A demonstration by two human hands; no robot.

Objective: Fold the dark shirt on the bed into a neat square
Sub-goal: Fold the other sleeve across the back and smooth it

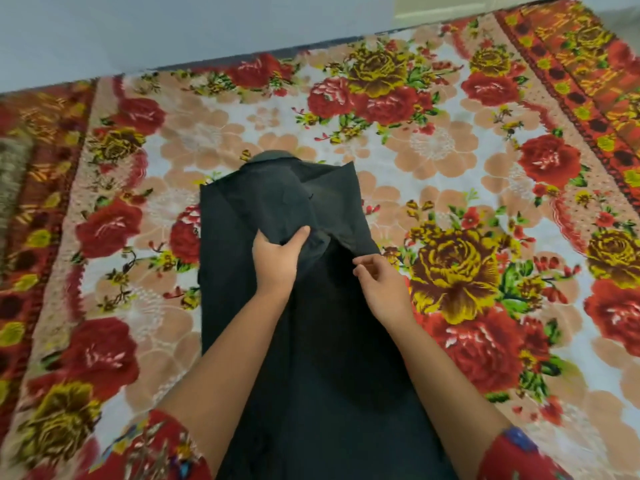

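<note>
Handling first: how will the dark thin-fabric shirt (242, 209) behave?

Light and limp, by the look of it. It bunches wherever you lift it, and it should not slide on the floral red-and-cream bedspread (450, 150). It lies lengthwise down the centre of the frame, collar toward the top.

And my grip?

Your left hand (277, 258) clutches a raised fold at mid-frame, thumb on top. Your right hand (379, 277), fingers loosely curled, sits at the shirt's folded right edge; whether it pinches cloth cannot be told. Take hems and fold lines, not loose middles.

Room?

Bedspread stretches wide to left and right of the shirt. Only the pale wall (173, 26) bounds the top of the frame.
</note>
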